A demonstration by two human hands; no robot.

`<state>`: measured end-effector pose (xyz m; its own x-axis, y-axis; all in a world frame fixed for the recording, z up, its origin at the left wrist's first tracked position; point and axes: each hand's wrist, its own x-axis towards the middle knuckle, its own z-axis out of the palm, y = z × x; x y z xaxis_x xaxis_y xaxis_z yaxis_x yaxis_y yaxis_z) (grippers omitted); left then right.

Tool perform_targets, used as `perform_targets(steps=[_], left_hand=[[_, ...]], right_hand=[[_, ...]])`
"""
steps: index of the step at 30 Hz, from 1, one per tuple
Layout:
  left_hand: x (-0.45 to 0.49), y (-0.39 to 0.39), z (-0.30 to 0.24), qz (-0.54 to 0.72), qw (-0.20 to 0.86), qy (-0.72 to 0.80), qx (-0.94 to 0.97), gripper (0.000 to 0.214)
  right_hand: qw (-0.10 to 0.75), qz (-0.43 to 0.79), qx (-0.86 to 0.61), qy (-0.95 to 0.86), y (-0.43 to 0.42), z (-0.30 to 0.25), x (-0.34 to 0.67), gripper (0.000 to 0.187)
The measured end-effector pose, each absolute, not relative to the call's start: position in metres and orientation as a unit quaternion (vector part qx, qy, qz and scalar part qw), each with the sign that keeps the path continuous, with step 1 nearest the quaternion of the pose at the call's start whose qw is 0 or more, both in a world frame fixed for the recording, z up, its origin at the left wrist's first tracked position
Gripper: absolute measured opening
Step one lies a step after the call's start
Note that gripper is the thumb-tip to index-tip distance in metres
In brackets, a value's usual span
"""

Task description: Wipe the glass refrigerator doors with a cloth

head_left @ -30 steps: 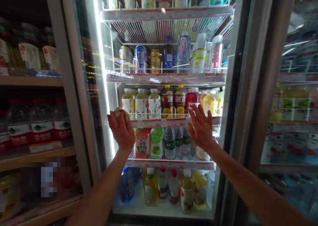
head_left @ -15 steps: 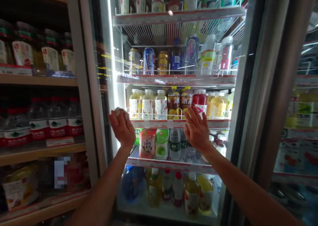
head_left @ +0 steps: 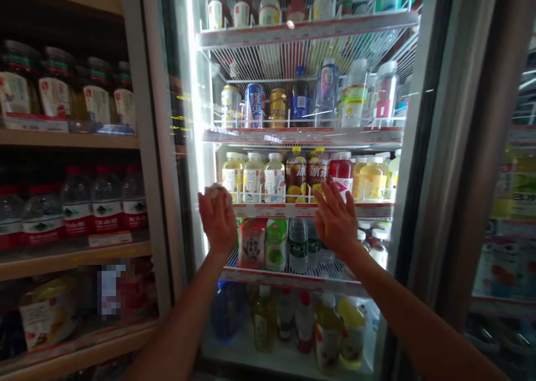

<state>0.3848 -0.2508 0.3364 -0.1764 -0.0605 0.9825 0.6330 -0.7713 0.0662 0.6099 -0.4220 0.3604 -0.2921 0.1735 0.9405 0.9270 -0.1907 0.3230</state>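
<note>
My left hand (head_left: 219,224) is raised in front of the left part of a lit drinks fridge. Its fingers press a crumpled, pale cloth (head_left: 218,190) against the glass door, which shows faint light reflections. My right hand (head_left: 336,224) lies with fingers spread on the glass further right, holding nothing. Behind it, through the glass, are a red drink bottle (head_left: 340,171) and brown iced tea bottles (head_left: 296,171). White-capped tea bottles (head_left: 253,177) stand on the same shelf, right of my left hand. Much of the cloth is hidden by the fingers.
At left, wooden shelves (head_left: 71,139) hold jars and red-capped water bottles (head_left: 106,202). A metal door frame (head_left: 464,146) runs down the right side, with another fridge section beyond. Cans (head_left: 253,106) and more bottles fill the other fridge shelves.
My left hand with the cloth has moved a little to the right across the glass. The right hand stays nearly in place. The whole view has shifted slightly.
</note>
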Motion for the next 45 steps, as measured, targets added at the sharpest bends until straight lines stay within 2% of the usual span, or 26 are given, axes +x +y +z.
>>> perform_targets(steps=[4, 11, 18, 21, 25, 27, 29, 34, 36, 39, 42, 45], left_hand=[[0.384, -0.247, 0.337, -0.773, 0.205, -0.289, -0.526, 0.051], [0.444, -0.3, 0.337, -0.614, 0.305, -0.131, -0.716, 0.056], [0.386, -0.249, 0.351, -0.744, 0.197, -0.255, -0.585, 0.05], [0.409, -0.268, 0.355, -0.711, 0.235, -0.242, -0.617, 0.053], [0.456, -0.307, 0.355, -0.593, 0.321, -0.129, -0.727, 0.051], [0.457, -0.308, 0.356, -0.589, 0.33, -0.109, -0.729, 0.048], [0.44, -0.292, 0.36, -0.624, 0.304, -0.142, -0.705, 0.045], [0.381, -0.239, 0.382, -0.724, 0.156, -0.302, -0.6, 0.046], [0.384, -0.24, 0.387, -0.738, 0.143, -0.31, -0.582, 0.047], [0.421, -0.27, 0.385, -0.704, 0.226, -0.232, -0.631, 0.047], [0.458, -0.302, 0.378, -0.614, 0.341, -0.1, -0.704, 0.046], [0.452, -0.299, 0.381, -0.579, 0.365, -0.057, -0.727, 0.045]], right_hand=[[0.329, -0.583, -0.504, -0.546, -0.42, 0.359, 0.609, 0.069], [0.329, -0.59, -0.493, -0.549, -0.421, 0.36, 0.61, 0.067], [0.324, -0.588, -0.498, -0.549, -0.422, 0.36, 0.608, 0.07], [0.329, -0.587, -0.496, -0.549, -0.421, 0.36, 0.608, 0.069], [0.328, -0.583, -0.494, -0.555, -0.421, 0.36, 0.61, 0.068], [0.323, -0.584, -0.492, -0.559, -0.421, 0.36, 0.611, 0.068], [0.321, -0.586, -0.49, -0.56, -0.422, 0.36, 0.612, 0.067], [0.331, -0.587, -0.495, -0.549, -0.421, 0.36, 0.609, 0.068], [0.335, -0.585, -0.497, -0.545, -0.42, 0.36, 0.608, 0.069], [0.336, -0.586, -0.493, -0.549, -0.418, 0.358, 0.609, 0.068], [0.331, -0.588, -0.489, -0.553, -0.42, 0.358, 0.61, 0.066], [0.321, -0.581, -0.49, -0.565, -0.426, 0.362, 0.614, 0.067]])
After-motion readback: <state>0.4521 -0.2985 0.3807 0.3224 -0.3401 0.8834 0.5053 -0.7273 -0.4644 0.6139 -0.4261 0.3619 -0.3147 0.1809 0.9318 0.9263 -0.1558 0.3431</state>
